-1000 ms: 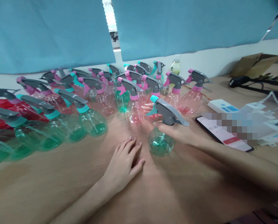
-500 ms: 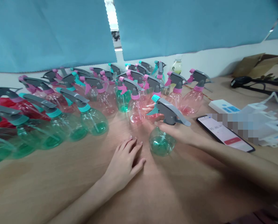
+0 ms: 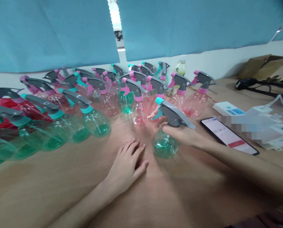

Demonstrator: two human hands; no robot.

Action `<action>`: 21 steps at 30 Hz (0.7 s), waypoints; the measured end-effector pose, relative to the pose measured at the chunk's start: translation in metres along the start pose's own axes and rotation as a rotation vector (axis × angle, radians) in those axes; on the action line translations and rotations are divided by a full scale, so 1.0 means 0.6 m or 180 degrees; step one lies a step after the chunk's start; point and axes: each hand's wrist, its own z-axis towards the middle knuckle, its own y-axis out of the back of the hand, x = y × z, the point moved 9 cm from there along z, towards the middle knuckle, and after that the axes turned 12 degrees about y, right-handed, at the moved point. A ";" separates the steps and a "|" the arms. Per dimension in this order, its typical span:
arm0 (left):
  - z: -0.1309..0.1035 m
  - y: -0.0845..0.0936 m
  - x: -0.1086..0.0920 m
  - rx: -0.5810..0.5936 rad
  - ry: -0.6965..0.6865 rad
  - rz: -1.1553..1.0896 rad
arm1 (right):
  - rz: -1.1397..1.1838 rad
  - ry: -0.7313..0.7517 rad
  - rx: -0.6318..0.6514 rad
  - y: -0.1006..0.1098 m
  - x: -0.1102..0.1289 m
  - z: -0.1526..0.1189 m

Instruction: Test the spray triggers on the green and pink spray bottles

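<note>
My right hand (image 3: pixel 179 134) is wrapped round the neck of a green spray bottle (image 3: pixel 165 147) with a grey head and turquoise nozzle. That bottle looks upright, its base on or just above the wooden table (image 3: pixel 122 205). Part of its neck is covered by my fingers, and the index finger reaches out past the trigger. My left hand (image 3: pixel 128 166) lies palm down on the wood, fingers stretched out and nothing in it, left of the bottle. Just behind the held bottle stands a pink spray bottle (image 3: pixel 139 115).
Green spray bottles (image 3: pixel 97 123) line the left side, with several pink and red ones behind. A phone (image 3: pixel 229 136) showing a timer lies at right, beside a white power strip (image 3: pixel 229 108). Black glasses (image 3: pixel 262 87) and a cardboard box (image 3: pixel 260 66) sit farther back.
Almost nothing differs. My right index finger has shifted slightly near the trigger, and the view has moved a little. Both hands keep their places.
</note>
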 end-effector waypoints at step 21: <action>0.002 0.001 -0.001 0.0012 0.0045 -0.0104 | -0.0157 0.0120 0.0034 0.010 0.025 0.002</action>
